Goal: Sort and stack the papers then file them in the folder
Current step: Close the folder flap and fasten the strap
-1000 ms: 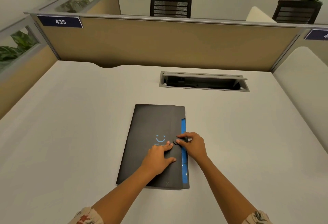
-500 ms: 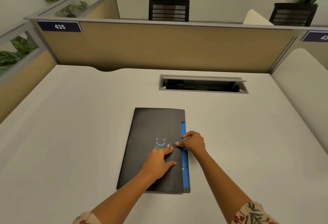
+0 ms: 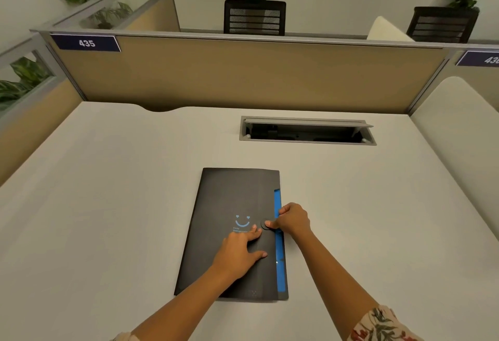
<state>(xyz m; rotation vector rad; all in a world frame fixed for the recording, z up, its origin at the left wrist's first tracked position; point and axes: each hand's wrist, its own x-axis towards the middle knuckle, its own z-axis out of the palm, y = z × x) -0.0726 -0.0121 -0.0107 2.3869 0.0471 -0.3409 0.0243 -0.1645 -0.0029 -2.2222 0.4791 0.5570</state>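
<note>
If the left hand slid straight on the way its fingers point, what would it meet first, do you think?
Probably the round clasp that the right hand pinches: the left hand lies flat on the folder, fingertips just short of it.

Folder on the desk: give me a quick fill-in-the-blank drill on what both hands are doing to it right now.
1. The black folder lies closed and flat on the ____.
2. The left hand rests ____ on the folder's cover.
3. The right hand pinches the round ____ at the flap's edge.
4. The number sign on the partition reads ____.

Missing words: desk; flat; clasp; 435
</note>
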